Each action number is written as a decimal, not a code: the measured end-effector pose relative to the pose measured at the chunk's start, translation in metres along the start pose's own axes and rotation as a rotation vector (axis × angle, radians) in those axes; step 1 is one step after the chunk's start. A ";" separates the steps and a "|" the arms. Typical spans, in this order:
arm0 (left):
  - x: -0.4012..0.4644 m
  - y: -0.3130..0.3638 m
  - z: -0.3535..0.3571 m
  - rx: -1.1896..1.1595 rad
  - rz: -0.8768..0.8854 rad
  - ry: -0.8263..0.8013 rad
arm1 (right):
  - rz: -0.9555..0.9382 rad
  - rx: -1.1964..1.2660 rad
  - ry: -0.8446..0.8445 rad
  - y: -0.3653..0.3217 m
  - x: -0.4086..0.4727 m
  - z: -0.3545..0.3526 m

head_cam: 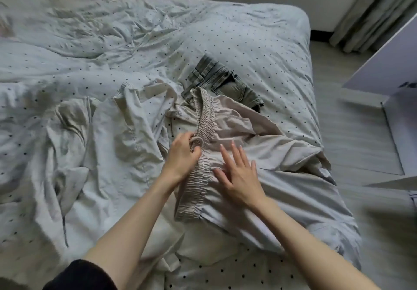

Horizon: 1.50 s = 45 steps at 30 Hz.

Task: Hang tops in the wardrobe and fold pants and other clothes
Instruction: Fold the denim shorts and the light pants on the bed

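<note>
Beige pants (pixel 259 152) with a gathered elastic waistband (pixel 198 181) lie crumpled across the middle of the bed. My left hand (pixel 184 154) pinches the waistband near its drawstring loop. My right hand (pixel 239 174) rests flat on the fabric just right of the waistband, fingers spread. A folded pair of grey-green jeans (pixel 225 82) lies beyond the pants, partly under them. Another pale garment (pixel 135 118) sprawls to the left of the pants.
The bed is covered by a white dotted duvet (pixel 248 41), heavily wrinkled. An open white wardrobe door (pixel 383 59) stands at the right over the grey floor (pixel 352 131). Curtains (pixel 372 7) hang in the far right corner.
</note>
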State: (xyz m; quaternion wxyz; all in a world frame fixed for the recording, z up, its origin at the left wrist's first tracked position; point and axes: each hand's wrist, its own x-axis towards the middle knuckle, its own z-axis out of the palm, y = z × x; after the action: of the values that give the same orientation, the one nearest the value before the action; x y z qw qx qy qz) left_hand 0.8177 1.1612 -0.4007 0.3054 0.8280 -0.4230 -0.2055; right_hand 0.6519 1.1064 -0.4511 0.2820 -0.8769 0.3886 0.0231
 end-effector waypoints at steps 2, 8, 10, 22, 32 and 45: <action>0.008 -0.002 -0.036 0.014 0.024 0.021 | -0.030 -0.044 0.024 -0.025 0.008 -0.013; 0.021 -0.044 -0.159 -0.003 0.078 0.083 | -0.092 -0.116 0.116 -0.134 0.040 -0.026; 0.022 -0.072 -0.197 -0.027 0.057 0.102 | -0.131 -0.131 0.112 -0.173 0.055 -0.021; 0.004 -0.311 -0.299 -0.285 -0.469 0.015 | -0.282 -0.383 -0.149 -0.334 0.133 0.100; -0.029 -0.338 -0.273 -0.589 -0.669 -0.164 | -0.295 -0.442 -0.001 -0.319 0.080 0.136; -0.028 -0.305 -0.301 0.010 -0.600 0.093 | -0.154 -0.516 -0.278 -0.262 0.018 0.123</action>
State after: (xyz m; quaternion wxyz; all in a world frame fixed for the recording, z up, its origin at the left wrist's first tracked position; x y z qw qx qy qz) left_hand 1.1573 1.4234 -0.3857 0.2460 0.9260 -0.1461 -0.2462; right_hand 0.8686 1.2988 -0.4341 0.1013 -0.9348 0.2600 0.2196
